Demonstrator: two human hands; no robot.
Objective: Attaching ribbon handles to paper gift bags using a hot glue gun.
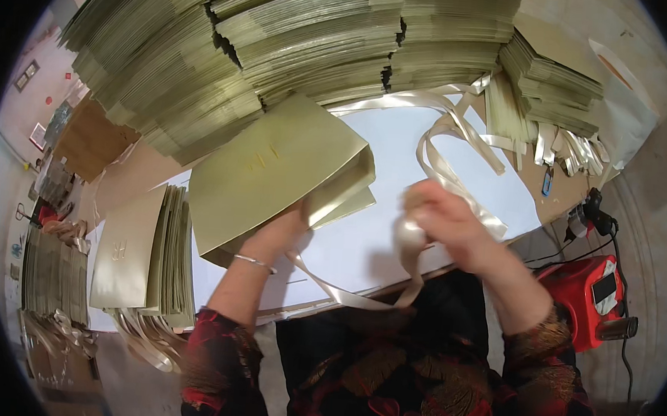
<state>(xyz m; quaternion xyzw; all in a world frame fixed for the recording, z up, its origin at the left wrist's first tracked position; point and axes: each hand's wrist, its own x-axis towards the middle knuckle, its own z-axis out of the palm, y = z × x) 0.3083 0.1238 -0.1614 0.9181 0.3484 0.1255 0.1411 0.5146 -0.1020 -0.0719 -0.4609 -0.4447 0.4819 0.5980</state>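
A pale gold paper bag (282,166) is tilted above the table's left half, its folded side facing right. My left hand (281,231) is closed at its lower edge, with most of the fingers hidden behind the paper. A cream satin ribbon (335,293) runs from beside that hand in a slack loop along the table's front edge up to my right hand (445,220). That hand, slightly blurred, is closed on the ribbon, apart from the bag. More ribbon (438,150) curls across the white sheet beyond it.
High stacks of flat gold bags (307,36) wall off the back. A bundle of ribboned bags (133,256) stands at the left. Cut ribbon ends and a blue-handled cutter (547,181) lie at the right edge. A red machine (586,295) with cables sits below right.
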